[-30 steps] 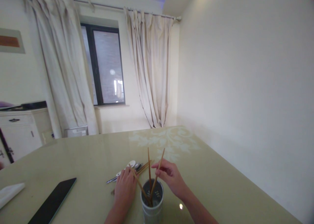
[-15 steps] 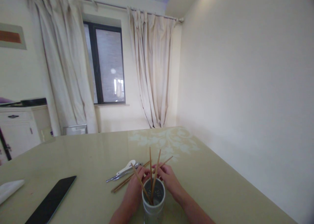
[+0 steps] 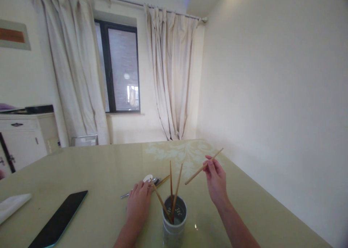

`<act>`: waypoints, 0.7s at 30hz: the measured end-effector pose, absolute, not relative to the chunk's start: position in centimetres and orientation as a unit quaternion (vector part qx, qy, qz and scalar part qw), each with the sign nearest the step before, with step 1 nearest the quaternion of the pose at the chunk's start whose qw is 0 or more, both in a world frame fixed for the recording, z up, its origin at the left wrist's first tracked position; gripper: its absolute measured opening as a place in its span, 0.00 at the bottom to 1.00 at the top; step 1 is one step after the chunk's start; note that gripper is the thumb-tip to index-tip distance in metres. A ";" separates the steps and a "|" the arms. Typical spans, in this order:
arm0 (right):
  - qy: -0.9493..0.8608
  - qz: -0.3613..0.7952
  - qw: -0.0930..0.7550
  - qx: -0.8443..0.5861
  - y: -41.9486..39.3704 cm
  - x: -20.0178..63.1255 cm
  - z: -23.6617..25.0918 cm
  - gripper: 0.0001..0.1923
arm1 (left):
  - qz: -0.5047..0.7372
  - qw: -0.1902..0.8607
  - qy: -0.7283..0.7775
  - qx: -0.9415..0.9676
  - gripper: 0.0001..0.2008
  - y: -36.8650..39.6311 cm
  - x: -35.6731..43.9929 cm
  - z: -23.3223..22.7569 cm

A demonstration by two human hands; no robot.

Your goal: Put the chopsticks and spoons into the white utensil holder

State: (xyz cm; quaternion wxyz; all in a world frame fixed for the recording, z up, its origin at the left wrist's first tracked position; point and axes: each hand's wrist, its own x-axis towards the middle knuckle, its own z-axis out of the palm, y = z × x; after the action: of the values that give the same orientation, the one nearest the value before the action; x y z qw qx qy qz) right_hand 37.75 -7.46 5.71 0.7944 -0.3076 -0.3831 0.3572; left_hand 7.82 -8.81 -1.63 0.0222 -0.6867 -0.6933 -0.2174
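Room: we face a pale wall, cream curtains (image 3: 168,70) and a dark window (image 3: 119,66); a white cabinet (image 3: 21,139) stands far left.

Bench: our bench (image 3: 89,168) is glossy and greenish, with a pale leaf pattern at its far end.

Tablet: a black tablet (image 3: 58,219) lies flat at near left, well apart from our hands, with a white folded cloth (image 3: 12,206) beyond it at the edge.

Holder: a white perforated holder (image 3: 174,220) stands upright near the bench's front edge, between our forearms. Three chopsticks (image 3: 172,197) lean in it, fanned apart.

Loose cutlery: a white spoon (image 3: 148,178), a metal spoon (image 3: 127,195) and more sticks lie on the bench just behind our left hand.

Right hand: our right hand (image 3: 216,181) is raised above the bench, right of the holder, fingers pinched on a single chopstick (image 3: 203,166) that tilts up to the right, its lower end pointing towards the holder.

Left hand: our left hand (image 3: 138,204) rests palm down, fingers loosely curled over the loose sticks; we cannot tell whether it grips any.

Risk, holder: we judge that it could tip, standing close to the edge with long sticks leaning out; a knock from our right wrist or the held stick's low end would do it.

Risk, stick: the pinch is light and off-centre, so the chopstick may swivel or drop.

Risk, cutlery: a sweep by our left hand could scatter the spoons.
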 end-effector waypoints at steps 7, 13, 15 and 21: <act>-0.521 0.422 0.690 -0.272 -10.0 34.6 5.7 0.19 | -0.172 -0.004 -0.694 -0.699 0.16 -8.9 8.2 -1.4; -0.591 0.444 0.606 -0.296 -10.8 32.8 4.7 0.23 | -0.187 0.002 -0.676 -0.713 0.13 -8.6 8.1 -2.1; -0.588 0.450 0.602 -0.298 -10.8 32.5 4.3 0.23 | -0.192 0.023 -0.674 -0.713 0.14 -8.6 8.2 -2.5; -0.541 0.480 0.621 -0.300 -10.1 31.6 2.6 0.29 | -0.196 0.084 -0.656 -0.724 0.14 -8.4 8.0 -4.4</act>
State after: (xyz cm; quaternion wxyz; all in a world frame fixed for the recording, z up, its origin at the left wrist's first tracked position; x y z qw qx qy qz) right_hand 31.60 -10.06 2.57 0.6212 -0.3003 -0.5414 0.4804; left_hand 8.04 -8.43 -4.37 0.0841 -0.7238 -0.6561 -0.1963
